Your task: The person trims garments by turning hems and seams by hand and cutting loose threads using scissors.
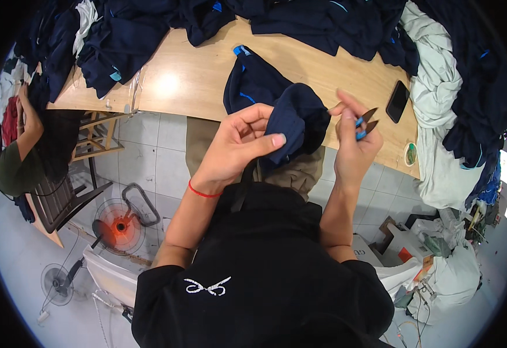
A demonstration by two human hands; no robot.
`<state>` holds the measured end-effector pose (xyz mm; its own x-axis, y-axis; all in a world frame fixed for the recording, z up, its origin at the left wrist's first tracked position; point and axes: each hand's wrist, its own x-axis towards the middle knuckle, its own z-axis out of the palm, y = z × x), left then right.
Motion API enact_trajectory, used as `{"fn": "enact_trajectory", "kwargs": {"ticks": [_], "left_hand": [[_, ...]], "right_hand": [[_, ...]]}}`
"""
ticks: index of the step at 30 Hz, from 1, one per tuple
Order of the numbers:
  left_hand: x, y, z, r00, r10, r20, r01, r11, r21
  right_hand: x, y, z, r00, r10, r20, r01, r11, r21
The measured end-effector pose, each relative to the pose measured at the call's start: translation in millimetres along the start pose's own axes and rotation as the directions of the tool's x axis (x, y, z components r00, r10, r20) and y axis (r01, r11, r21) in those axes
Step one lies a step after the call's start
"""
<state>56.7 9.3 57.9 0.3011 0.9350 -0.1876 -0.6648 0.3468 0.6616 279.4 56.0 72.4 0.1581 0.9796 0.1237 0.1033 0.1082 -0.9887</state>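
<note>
A navy blue garment (pixel 301 119) is gathered up at the near edge of the wooden table, part of it lying on the tabletop. My left hand (pixel 237 142) grips its folded fabric, thumb on top and fingers behind. Just to the right of the cloth, my right hand (pixel 353 139) is closed around small thread snips (pixel 370 127) with blue handles, their dark blades pointing up and to the right. Its thumb and forefinger come close to the garment's right edge; whether they pinch a thread there is too small to tell.
Piles of navy garments (pixel 329 26) line the far side of the table (pixel 189 69). A black phone (pixel 398 101) lies right of my hand, beside pale cloth (pixel 433 64). At far left another person's arm (pixel 28 124) handles cloth. Fans (pixel 120 227) stand on the floor.
</note>
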Motion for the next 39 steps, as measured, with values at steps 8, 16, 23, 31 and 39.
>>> {"fn": "enact_trajectory", "kwargs": {"ticks": [8,16,23,31,39], "left_hand": [[-13,-2,2,0.993,0.053,-0.107,-0.025,0.970,0.243],[-22,2,8,0.989,0.058,-0.137,0.016,0.873,0.488],[-22,3,-2,0.989,0.086,-0.117,-0.026,0.898,0.439],[-20,7,2,0.980,0.073,-0.186,0.010,0.912,0.410],[-22,8,5,0.963,0.197,-0.184,-0.056,0.814,0.578]], "right_hand": [[-16,-16,12,0.939,-0.169,0.299,0.204,0.975,-0.090],[-25,-15,23,0.908,-0.216,0.360,0.286,0.945,-0.155],[-21,-10,7,0.975,0.033,0.222,-0.038,0.999,0.018],[-28,-13,-1,0.908,0.025,0.418,0.032,0.991,-0.127],[-25,-19,6,0.856,-0.089,0.510,0.244,0.938,-0.246]]}}
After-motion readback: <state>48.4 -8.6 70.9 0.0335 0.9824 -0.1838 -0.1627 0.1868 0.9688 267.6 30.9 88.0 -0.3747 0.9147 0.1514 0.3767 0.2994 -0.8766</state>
